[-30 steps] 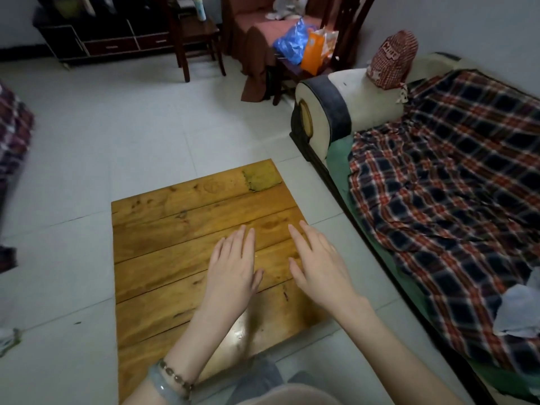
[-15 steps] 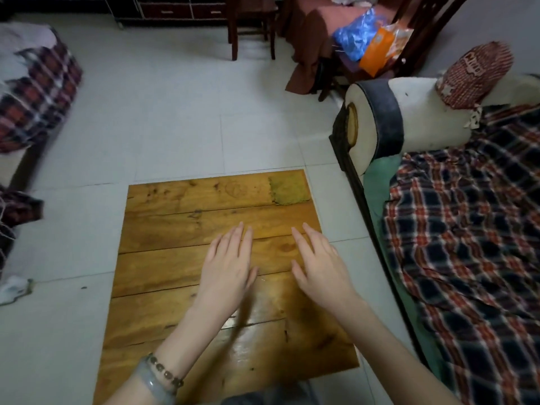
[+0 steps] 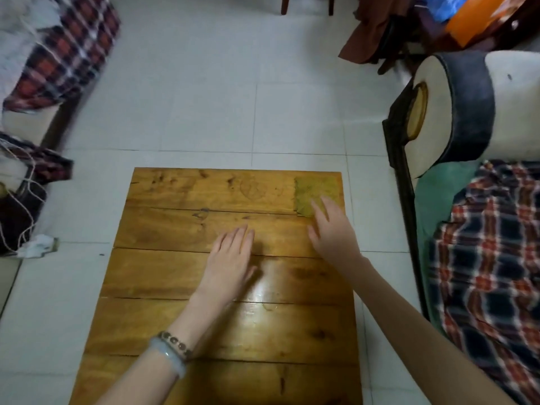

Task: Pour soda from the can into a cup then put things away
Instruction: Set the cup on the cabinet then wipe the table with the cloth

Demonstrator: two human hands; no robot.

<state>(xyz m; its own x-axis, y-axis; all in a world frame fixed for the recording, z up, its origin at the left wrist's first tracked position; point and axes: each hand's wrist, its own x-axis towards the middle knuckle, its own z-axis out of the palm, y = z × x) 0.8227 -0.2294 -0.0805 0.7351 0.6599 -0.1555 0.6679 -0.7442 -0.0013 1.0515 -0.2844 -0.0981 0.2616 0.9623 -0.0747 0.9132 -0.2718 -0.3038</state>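
No can and no cup are in view. A low wooden plank table (image 3: 163, 276) fills the lower middle of the head view. My left hand (image 3: 230, 258) lies flat on its middle, palm down, fingers together, holding nothing; a bead bracelet and a pale bangle sit on that wrist. My right hand (image 3: 333, 232) is over the table's far right part, fingers spread, with its fingertips at a worn greenish patch (image 3: 309, 188) in the far right corner. It holds nothing.
A sofa with a cream and dark armrest (image 3: 455, 106) and a plaid blanket (image 3: 491, 258) stands to the right. Another plaid-covered seat (image 3: 61, 51) is at far left, with white cords (image 3: 17, 200) and a crumpled white scrap (image 3: 38, 244) on the tiled floor. Chairs with an orange bag (image 3: 473, 21) stand at the back right.
The view has tilted down and turned left, so the table now sits square. My right hand has moved forward and right towards the greenish corner patch. My left hand stays flat on the table.
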